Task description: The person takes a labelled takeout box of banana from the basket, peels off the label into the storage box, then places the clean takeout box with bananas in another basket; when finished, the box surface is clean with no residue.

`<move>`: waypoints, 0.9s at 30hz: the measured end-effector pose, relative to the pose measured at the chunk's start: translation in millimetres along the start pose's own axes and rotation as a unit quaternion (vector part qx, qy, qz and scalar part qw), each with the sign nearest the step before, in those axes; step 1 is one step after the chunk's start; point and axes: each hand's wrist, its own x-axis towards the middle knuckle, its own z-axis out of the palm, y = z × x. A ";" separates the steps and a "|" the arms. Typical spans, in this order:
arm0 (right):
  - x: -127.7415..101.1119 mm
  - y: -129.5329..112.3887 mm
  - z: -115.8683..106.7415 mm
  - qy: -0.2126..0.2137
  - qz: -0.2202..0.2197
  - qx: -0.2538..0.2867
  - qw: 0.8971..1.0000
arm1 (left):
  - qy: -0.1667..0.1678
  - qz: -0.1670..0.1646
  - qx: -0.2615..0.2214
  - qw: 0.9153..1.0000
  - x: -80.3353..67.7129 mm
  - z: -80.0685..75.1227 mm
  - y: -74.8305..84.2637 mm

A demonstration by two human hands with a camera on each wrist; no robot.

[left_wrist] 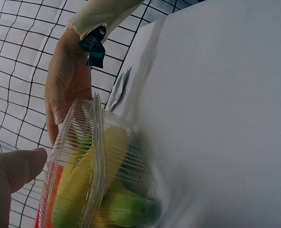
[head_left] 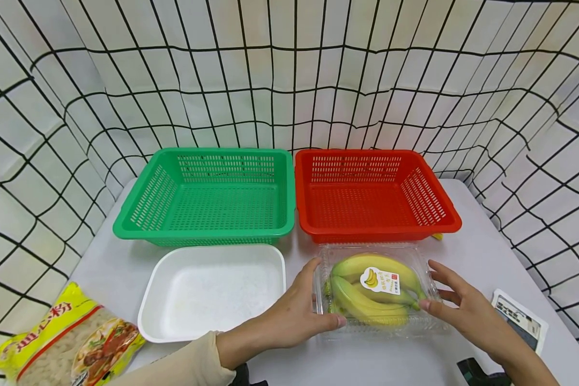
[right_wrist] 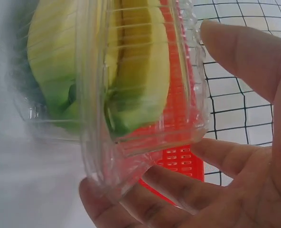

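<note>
A clear plastic clamshell box of yellow-green bananas (head_left: pixel 376 289) with a small label lies on the grey table, just in front of the red basket (head_left: pixel 376 231). My left hand (head_left: pixel 320 297) rests against the box's left side, fingers fairly straight, thumb along its front edge. My right hand (head_left: pixel 429 287) is spread at the box's right end, fingertips at its rim. The right wrist view shows the box (right_wrist: pixel 112 80) close up, with my right hand's fingers (right_wrist: pixel 216 156) beside and under its edge. The box (left_wrist: pixel 98 175) fills the bottom of the left wrist view.
A green basket (head_left: pixel 202 231) stands left of the red one, both empty. A white tray (head_left: pixel 212 250) lies in front of the green basket. A yellow food packet (head_left: pixel 62 343) sits at front left, a small white packet (head_left: pixel 518 319) at front right. Grid-patterned cloth surrounds the table.
</note>
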 end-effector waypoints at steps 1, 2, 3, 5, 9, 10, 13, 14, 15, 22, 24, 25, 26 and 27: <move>-0.1 -0.4 0.3 0.004 -0.005 -0.001 1.000 | 0.000 0.000 -0.002 1.000 0.1 0.3 0.2; -0.1 -1.1 0.7 0.009 -0.013 -0.001 1.000 | 0.001 0.000 -0.002 1.000 0.3 0.5 0.3; 0.1 -1.9 1.1 0.013 -0.019 -0.003 1.000 | 0.002 -0.002 -0.001 1.000 0.2 0.8 0.4; 0.3 -5.9 1.9 0.027 -0.039 -0.010 0.999 | 0.004 -0.005 0.001 1.000 0.0 1.1 0.4; 1.2 -19.0 0.7 0.077 -0.084 -0.060 0.992 | 0.008 -0.010 0.005 1.000 -0.2 1.3 -0.2; 1.1 -23.1 -0.3 0.093 -0.096 -0.075 0.988 | 0.008 -0.010 0.004 1.000 -0.1 1.3 -0.3; 0.9 -33.9 -4.7 0.136 -0.127 -0.119 0.975 | 0.009 -0.014 0.004 1.000 0.3 1.3 -0.6; 1.0 -37.2 -6.1 0.146 -0.136 -0.129 0.971 | 0.009 -0.015 0.004 1.000 0.5 1.5 -0.7; 1.2 -40.3 -7.5 0.149 -0.141 -0.135 0.969 | 0.008 -0.016 0.003 1.000 0.7 1.8 -0.8; 8.3 -58.1 -10.7 0.127 -0.165 -0.172 0.963 | 0.011 -0.015 -0.005 1.000 1.9 4.1 -1.0; 11.4 -62.0 -9.4 0.115 -0.170 -0.174 0.963 | 0.012 -0.013 -0.008 1.000 1.9 4.6 -0.7; 12.9 -63.6 -8.5 0.107 -0.172 -0.176 0.963 | 0.013 -0.012 -0.009 1.000 1.9 4.9 -0.6; 14.4 -64.9 -7.7 0.101 -0.174 -0.176 0.964 | 0.013 -0.011 -0.009 1.000 2.1 5.1 -0.7; 15.7 -65.7 -6.8 0.094 -0.176 -0.175 0.964 | 0.012 -0.010 -0.010 1.000 2.3 5.2 -1.1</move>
